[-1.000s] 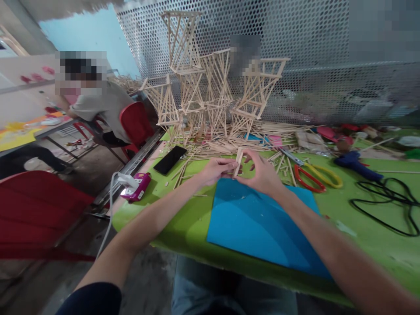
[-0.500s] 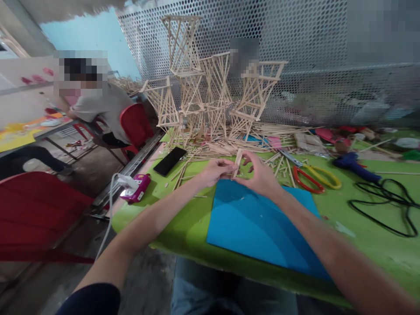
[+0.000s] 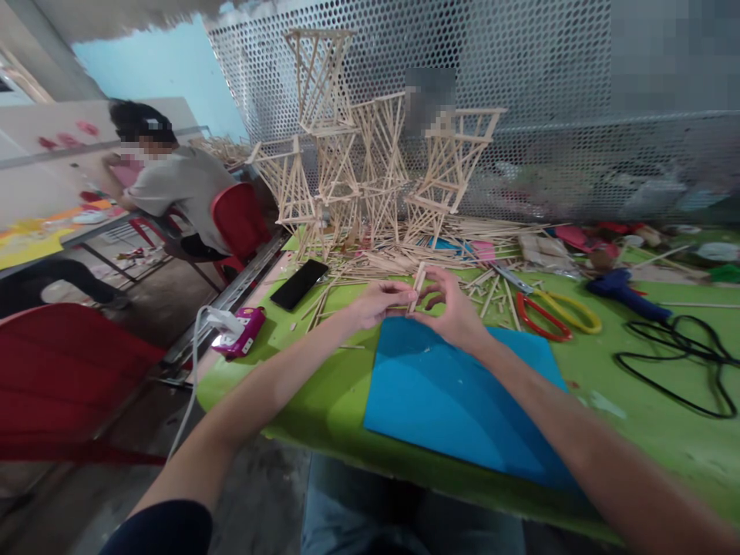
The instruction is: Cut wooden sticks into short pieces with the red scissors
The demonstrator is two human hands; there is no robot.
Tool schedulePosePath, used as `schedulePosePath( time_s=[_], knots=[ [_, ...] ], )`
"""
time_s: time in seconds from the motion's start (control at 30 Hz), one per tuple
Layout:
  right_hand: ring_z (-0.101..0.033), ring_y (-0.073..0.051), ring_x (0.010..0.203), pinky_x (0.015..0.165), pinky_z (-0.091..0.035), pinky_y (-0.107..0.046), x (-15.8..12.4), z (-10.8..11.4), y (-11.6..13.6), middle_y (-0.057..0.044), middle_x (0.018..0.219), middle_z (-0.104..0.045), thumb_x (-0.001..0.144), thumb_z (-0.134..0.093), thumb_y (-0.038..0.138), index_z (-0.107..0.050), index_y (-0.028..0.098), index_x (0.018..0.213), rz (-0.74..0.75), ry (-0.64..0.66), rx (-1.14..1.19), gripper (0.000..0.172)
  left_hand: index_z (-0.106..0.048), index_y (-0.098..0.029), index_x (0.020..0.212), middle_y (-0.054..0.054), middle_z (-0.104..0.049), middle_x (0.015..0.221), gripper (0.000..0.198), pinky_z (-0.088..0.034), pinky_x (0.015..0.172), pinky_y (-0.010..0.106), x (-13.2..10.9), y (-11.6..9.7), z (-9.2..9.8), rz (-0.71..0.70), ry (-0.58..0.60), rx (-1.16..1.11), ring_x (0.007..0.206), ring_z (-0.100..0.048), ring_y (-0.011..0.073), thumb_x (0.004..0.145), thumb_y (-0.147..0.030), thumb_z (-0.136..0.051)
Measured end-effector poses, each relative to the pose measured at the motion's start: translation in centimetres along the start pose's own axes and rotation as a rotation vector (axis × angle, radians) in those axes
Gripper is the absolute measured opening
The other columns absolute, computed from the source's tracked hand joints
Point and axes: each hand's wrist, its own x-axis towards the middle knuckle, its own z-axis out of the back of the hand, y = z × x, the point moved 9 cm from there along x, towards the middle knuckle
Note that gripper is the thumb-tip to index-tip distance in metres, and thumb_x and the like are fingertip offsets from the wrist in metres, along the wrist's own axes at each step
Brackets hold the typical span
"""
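Note:
Above the far edge of a blue sheet [image 3: 456,408], my two hands hold a short bundle of pale wooden sticks [image 3: 418,284], tilted close to upright. My left hand [image 3: 375,304] pinches it at the middle between thumb and fingers. With curled fingers, my right hand [image 3: 454,310] spans its length, the index finger near the top end and the thumb near the bottom. How many sticks are in the bundle I cannot tell. Behind my hands lies a heap of loose wooden sticks [image 3: 393,258].
Stick towers [image 3: 324,85] rise at the back against a perforated metal screen [image 3: 532,69]. Scissors [image 3: 558,312] and a blue glue gun [image 3: 627,293] with a black cord lie right. A phone [image 3: 299,284] and purple power socket [image 3: 239,333] lie left. A person [image 3: 173,181] sits beyond.
Almost nothing differs. The fingers of my right hand have shifted slightly around the sticks, and the bundle leans a little more to the right at its top.

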Motion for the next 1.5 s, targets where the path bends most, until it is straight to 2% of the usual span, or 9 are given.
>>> schedulePosePath(
  time_s=[0.13,0.27,0.57,0.67,0.77,0.87,1.1,1.37,1.5],
  knots=[
    [-0.07,-0.029,0.112,0.088,-0.062,-0.047,0.0,0.0,0.1,-0.013,0.153,-0.058,0.081,-0.089,0.045,-0.043,0.033,0.154,0.006,-0.008,0.009,0.087,-0.082,-0.015,0.102,0.006,-0.081,0.093,0.034,-0.065,0.083,0.034,-0.2,-0.2,-0.1,-0.023,-0.006,-0.001,0.076,-0.075,0.0143,0.072,-0.019,-0.098],
    [-0.071,-0.03,0.111,0.089,-0.061,-0.048,0.0,-0.1,0.1,-0.012,0.156,-0.057,0.081,-0.089,0.045,-0.042,0.033,0.157,-0.003,0.012,0.007,0.09,-0.084,-0.011,0.099,0.008,-0.081,0.091,0.038,-0.064,0.083,0.034,-0.4,-0.5,-0.7,-0.048,0.087,0.042,0.074,-0.074,0.014,0.068,-0.029,-0.101],
    [-0.067,-0.034,0.128,0.098,-0.06,-0.048,0.1,-0.4,0.6,-0.012,0.16,-0.057,0.08,-0.089,0.046,-0.037,0.032,0.165,-0.025,0.076,-0.028,0.1,-0.083,-0.013,0.117,0.014,-0.083,0.104,0.056,-0.064,0.089,0.039,-0.7,-1.4,-0.8,-0.09,0.182,0.175,0.088,-0.078,0.0207,0.072,-0.043,-0.098],
    [-0.071,-0.031,0.121,0.097,-0.061,-0.046,0.4,0.3,-0.3,-0.011,0.145,-0.07,0.089,-0.08,0.052,-0.05,0.03,0.159,-0.102,0.039,0.086,0.079,-0.084,-0.013,0.114,0.014,-0.083,0.101,0.053,-0.064,0.088,0.039,-0.9,-1.5,-1.0,-0.048,0.212,0.206,0.084,-0.078,0.0196,0.072,-0.042,-0.098],
    [-0.074,-0.027,0.102,0.087,-0.062,-0.042,0.7,1.3,-0.9,-0.01,0.121,-0.079,0.096,-0.071,0.056,-0.075,0.026,0.131,-0.154,0.014,0.206,0.047,-0.085,-0.014,0.11,0.015,-0.083,0.103,0.048,-0.066,0.084,0.038,-1.4,-0.9,-1.6,0.053,0.303,0.245,0.086,-0.079,0.021,0.071,-0.04,-0.099],
    [-0.07,-0.021,0.082,0.077,-0.059,-0.038,0.8,1.2,-0.8,-0.006,0.101,-0.081,0.091,-0.078,0.053,-0.084,0.026,0.11,-0.176,0.1,0.275,0.034,-0.085,-0.016,0.107,0.015,-0.083,0.107,0.047,-0.067,0.081,0.038,-2.0,-0.2,-2.1,0.147,0.387,0.273,0.088,-0.08,0.0218,0.068,-0.037,-0.101],
    [-0.073,-0.023,0.087,0.082,-0.059,-0.037,0.7,0.7,0.2,-0.006,0.098,-0.081,0.083,-0.085,0.055,-0.085,0.025,0.09,-0.205,0.213,0.263,0.03,-0.086,-0.016,0.106,0.014,-0.083,0.105,0.044,-0.067,0.076,0.031,-2.6,0.4,-2.1,0.202,0.459,0.335,0.083,-0.08,0.0191,0.07,-0.037,-0.1],
    [-0.073,-0.025,0.085,0.082,-0.059,-0.039,0.6,1.0,0.3,-0.006,0.092,-0.08,0.081,-0.085,0.06,-0.084,0.025,0.086,-0.175,0.137,0.236,0.035,-0.086,-0.014,0.103,0.015,-0.083,0.1,0.048,-0.066,0.07,0.029,-2.8,0.2,-2.1,0.226,0.48,0.347,0.079,-0.08,0.0194,0.067,-0.042,-0.101],
    [-0.069,-0.023,0.082,0.078,-0.057,-0.038,0.8,2.0,-0.8,-0.005,0.091,-0.079,0.08,-0.087,0.058,-0.084,0.026,0.087,-0.165,0.038,0.248,0.032,-0.085,-0.011,0.102,0.015,-0.083,0.098,0.05,-0.068,0.073,0.03,-3.0,-0.3,-1.8,0.232,0.473,0.377,0.078,-0.079,0.0185,0.067,-0.044,-0.101]
  ],
)
